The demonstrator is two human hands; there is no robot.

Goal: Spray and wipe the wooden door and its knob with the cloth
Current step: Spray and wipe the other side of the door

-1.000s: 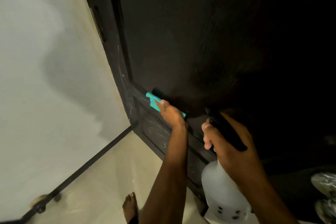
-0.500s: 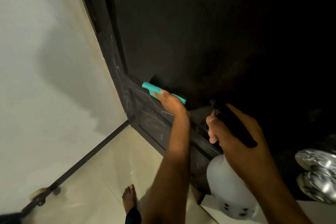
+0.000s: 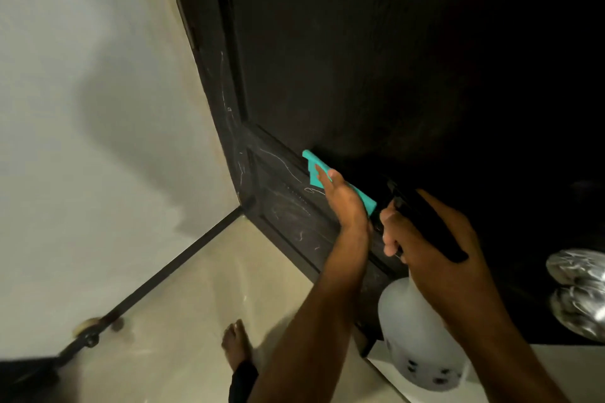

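Observation:
The dark wooden door (image 3: 376, 52) fills the upper right, with pale scratch marks on its lower panels. My left hand (image 3: 345, 203) presses a folded teal cloth (image 3: 316, 170) flat against the door's cross rail, fingers straight. My right hand (image 3: 429, 239) grips the black trigger head of a white spray bottle (image 3: 415, 337), held just right of the cloth. The shiny metal door knob (image 3: 579, 291) shows at the right edge.
A pale wall (image 3: 82, 108) stands to the left, meeting the door frame (image 3: 212, 75) at the corner. A dark skirting strip (image 3: 163, 271) runs along the beige tiled floor (image 3: 196, 321). My bare foot (image 3: 236, 342) stands near the door's base.
The view shifted so the knob came into sight at the right. My left hand slid the cloth along the door's rail. The right hand kept its grip on the bottle.

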